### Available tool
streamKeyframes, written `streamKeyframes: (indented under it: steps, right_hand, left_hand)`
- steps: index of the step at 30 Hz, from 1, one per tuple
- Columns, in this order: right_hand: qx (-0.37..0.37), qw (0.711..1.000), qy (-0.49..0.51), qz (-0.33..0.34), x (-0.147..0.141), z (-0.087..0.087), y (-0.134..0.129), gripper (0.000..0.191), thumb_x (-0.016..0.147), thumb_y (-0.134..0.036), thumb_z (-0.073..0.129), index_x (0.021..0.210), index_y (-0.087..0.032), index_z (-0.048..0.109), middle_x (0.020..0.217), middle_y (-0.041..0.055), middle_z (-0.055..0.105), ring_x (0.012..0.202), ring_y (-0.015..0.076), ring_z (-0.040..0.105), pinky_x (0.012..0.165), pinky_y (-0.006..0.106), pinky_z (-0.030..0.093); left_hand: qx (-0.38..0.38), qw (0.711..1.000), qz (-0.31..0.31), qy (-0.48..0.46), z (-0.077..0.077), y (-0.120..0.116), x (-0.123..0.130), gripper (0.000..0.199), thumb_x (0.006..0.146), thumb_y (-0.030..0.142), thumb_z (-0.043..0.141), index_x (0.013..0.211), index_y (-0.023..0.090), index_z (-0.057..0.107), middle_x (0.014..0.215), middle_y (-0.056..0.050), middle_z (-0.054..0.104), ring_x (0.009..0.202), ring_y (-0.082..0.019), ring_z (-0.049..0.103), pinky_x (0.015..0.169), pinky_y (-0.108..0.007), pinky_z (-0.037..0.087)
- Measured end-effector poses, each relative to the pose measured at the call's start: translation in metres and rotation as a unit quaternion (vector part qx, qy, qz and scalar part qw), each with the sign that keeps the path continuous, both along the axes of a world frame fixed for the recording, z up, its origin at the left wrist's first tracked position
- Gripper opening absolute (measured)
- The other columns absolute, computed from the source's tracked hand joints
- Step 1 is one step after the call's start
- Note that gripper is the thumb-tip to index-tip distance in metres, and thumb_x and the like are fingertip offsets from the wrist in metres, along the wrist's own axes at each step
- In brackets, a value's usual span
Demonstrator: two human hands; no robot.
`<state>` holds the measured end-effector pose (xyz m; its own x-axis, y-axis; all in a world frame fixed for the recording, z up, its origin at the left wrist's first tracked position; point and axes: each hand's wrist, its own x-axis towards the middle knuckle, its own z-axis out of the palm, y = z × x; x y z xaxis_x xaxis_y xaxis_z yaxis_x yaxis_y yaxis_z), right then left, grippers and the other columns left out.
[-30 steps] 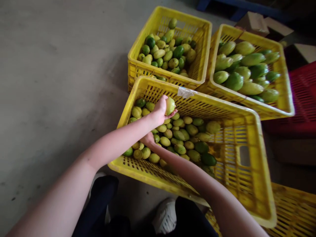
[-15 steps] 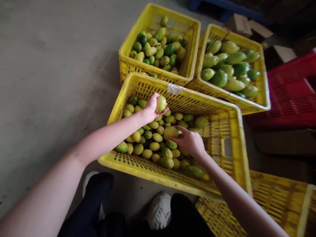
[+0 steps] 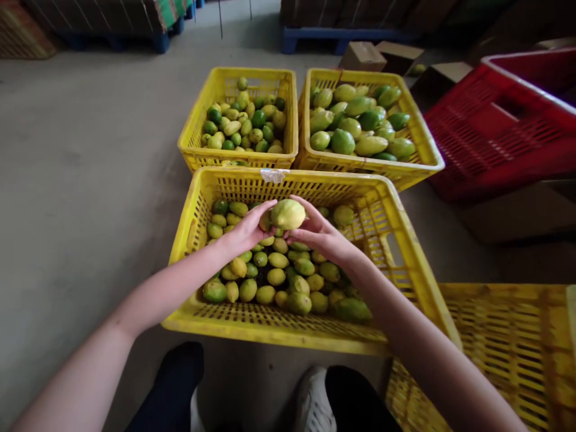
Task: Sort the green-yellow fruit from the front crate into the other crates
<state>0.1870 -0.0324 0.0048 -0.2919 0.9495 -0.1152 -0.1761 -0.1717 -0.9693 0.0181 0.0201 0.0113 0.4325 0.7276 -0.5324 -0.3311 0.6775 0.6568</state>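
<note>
Above the near yellow crate (image 3: 279,342), my two hands meet. My right hand (image 3: 324,235) is closed around the right end of a large pale-green lemon (image 3: 288,214). My left hand (image 3: 248,231) holds another lemon (image 3: 266,221), mostly hidden behind its fingers and the larger fruit. The two fruits look side by side; whether they touch, I cannot tell. Below them, many green and yellow lemons (image 3: 276,276) cover the crate's bottom, thinning out toward its right end.
Behind stand two more yellow crates: the left one (image 3: 238,161) has smaller lemons, the right one (image 3: 373,165) larger ones. A red crate (image 3: 499,132) is tilted at right. Another yellow crate (image 3: 495,360) lies lower right. Cardboard boxes (image 3: 362,57) and a blue pallet (image 3: 315,35) are farther back.
My right hand has lifted the large lemon from the pile and brought it up to my left hand and its fruit. The view has tilted up and turned, showing more floor behind.
</note>
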Motion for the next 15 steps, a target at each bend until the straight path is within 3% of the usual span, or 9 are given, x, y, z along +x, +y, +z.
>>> streamKeyframes:
  steps: [5, 7, 12, 15]
  right_hand:
    - [-0.085, 0.993, 0.052, -0.064, -0.007, -0.015, -0.006, 0.067, 0.082, -0.057, 0.051, 0.141, -0.030, 0.034, 0.101, 0.0057, 0.066, 0.065, 0.0169, 0.061, 0.059, 0.035, 0.053]
    - [-0.099, 0.988, 0.062, -0.100, -0.007, -0.016, -0.006, 0.062, 0.085, -0.058, 0.046, 0.139, -0.030, 0.037, 0.104, 0.0058, 0.067, 0.061, 0.0155, 0.059, 0.056, 0.033, 0.052]
    - [-0.070, 0.984, 0.060, -0.153, -0.002, -0.020, -0.002, 0.070, 0.072, -0.037, 0.067, 0.137, -0.036, 0.040, 0.101, -0.0004, 0.068, 0.065, 0.0150, 0.062, 0.056, 0.030, 0.053]
    - [-0.029, 0.978, 0.012, -0.207, 0.000, -0.024, -0.002, 0.069, 0.065, -0.035, 0.073, 0.130, -0.031, 0.049, 0.105, 0.0012, 0.068, 0.080, 0.0186, 0.065, 0.064, 0.031, 0.055]
  left_hand:
    - [0.000, 1.000, -0.013, 0.021, 0.001, -0.001, 0.000, 0.013, 0.082, 0.030, 0.057, 0.084, 0.017, 0.059, 0.075, 0.000, 0.060, 0.065, -0.011, 0.056, 0.054, -0.021, 0.046]
    - [0.011, 1.000, -0.024, 0.010, 0.005, -0.002, 0.001, 0.013, 0.083, 0.027, 0.052, 0.086, 0.016, 0.059, 0.080, -0.002, 0.062, 0.070, -0.013, 0.058, 0.062, -0.025, 0.050]
    - [0.089, 0.996, -0.014, 0.006, 0.009, -0.001, 0.000, 0.006, 0.080, 0.018, 0.053, 0.086, 0.019, 0.052, 0.091, -0.002, 0.062, 0.090, -0.015, 0.060, 0.084, -0.030, 0.051]
    - [0.169, 0.984, -0.029, 0.053, 0.006, 0.003, -0.003, 0.019, 0.078, 0.022, 0.063, 0.094, 0.019, 0.054, 0.098, -0.003, 0.062, 0.094, -0.015, 0.060, 0.086, -0.029, 0.048]
